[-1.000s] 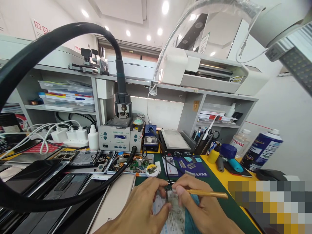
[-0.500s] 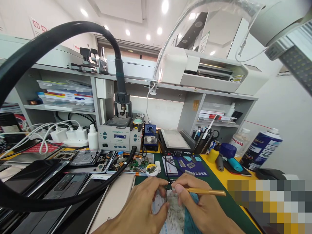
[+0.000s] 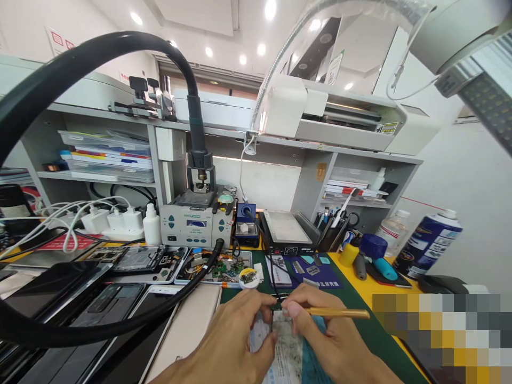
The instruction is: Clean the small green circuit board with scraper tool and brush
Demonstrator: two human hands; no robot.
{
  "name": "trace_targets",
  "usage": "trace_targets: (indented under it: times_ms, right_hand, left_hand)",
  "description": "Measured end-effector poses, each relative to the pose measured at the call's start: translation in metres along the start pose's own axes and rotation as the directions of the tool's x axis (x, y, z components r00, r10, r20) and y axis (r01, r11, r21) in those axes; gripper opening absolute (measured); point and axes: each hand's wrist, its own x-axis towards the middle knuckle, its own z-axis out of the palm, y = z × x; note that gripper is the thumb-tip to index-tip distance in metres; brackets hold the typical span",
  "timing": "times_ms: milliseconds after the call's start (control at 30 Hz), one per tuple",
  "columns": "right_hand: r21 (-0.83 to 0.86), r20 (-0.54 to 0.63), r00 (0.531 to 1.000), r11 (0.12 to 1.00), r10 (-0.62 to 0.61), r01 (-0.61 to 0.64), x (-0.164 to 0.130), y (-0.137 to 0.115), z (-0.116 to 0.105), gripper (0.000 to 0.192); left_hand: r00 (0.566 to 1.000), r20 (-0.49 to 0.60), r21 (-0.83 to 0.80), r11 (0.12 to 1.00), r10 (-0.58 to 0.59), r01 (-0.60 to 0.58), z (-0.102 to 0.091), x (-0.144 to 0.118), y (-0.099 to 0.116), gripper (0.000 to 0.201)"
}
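Observation:
My left hand (image 3: pixel 244 328) is closed, thumb and index finger on opposite ends of a thin dark piece (image 3: pixel 272 321), seen nearly edge-on and too small to name. A slim tool with a gold-coloured handle (image 3: pixel 340 312) lies in the closed fingers of my right hand (image 3: pixel 320 325). Its handle points right; the working tip is hidden by my fingers. Both hands are close together above a stained, printed sheet (image 3: pixel 286 349) with a blue-green part at its right, on a green mat (image 3: pixel 362 333).
A black hose (image 3: pixel 132 322) loops across the left from the hot-air station (image 3: pixel 196 226). Phones (image 3: pixel 116 304) and a tray of circuit boards (image 3: pixel 254 261) lie left. A round tub (image 3: pixel 248 278) stands just beyond my hands. A heating plate (image 3: pixel 288 229) and spray can (image 3: pixel 428 242) stand farther back.
Both hands keep nearly the same pose and grip. The whole view has shifted very slightly.

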Motion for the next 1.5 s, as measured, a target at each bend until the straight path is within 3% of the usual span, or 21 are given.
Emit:
trace_targets:
  times_ms: [167, 400, 867, 1000, 1233, 1500]
  right_hand:
    - [0.027, 0.002, 0.999, 0.998, 0.049, -0.049, -0.001, 0.0023, 0.0, 0.038]
    - [0.147, 0.037, 0.977, 0.966, 0.21, -0.214, -0.0009, 0.0063, 0.0006, 0.038]
    - [0.32, 0.079, 0.939, 0.884, 0.333, -0.341, 0.0011, 0.0073, 0.0013, 0.043]
    - [0.313, 0.068, 0.951, 0.898, 0.303, -0.309, -0.0002, 0.008, 0.0013, 0.042]
    - [0.159, 0.034, 0.976, 0.963, 0.215, -0.218, -0.0043, 0.0094, 0.0018, 0.04]
    - [-0.001, 0.016, 0.999, 1.0, 0.031, -0.031, -0.0032, 0.0046, -0.0008, 0.034]
  left_hand:
    - [1.0, 0.013, 0.013, 1.0, 0.001, -0.001, -0.0002, 0.0008, 0.0002, 0.038]
    - [1.0, 0.015, 0.024, 1.0, 0.018, -0.018, 0.0004, -0.0005, -0.0011, 0.038]
    - [0.999, 0.008, -0.015, 0.999, 0.045, -0.045, 0.0004, -0.0001, -0.0023, 0.04]
    - [0.999, 0.006, -0.022, 0.999, 0.04, -0.04, 0.001, 0.0003, -0.0037, 0.04]
    - [0.999, 0.009, -0.005, 0.999, 0.04, -0.04, 0.0012, -0.0014, -0.004, 0.042]
    - [1.0, 0.005, -0.027, 0.999, 0.016, -0.016, 0.0014, -0.0014, -0.0043, 0.041]
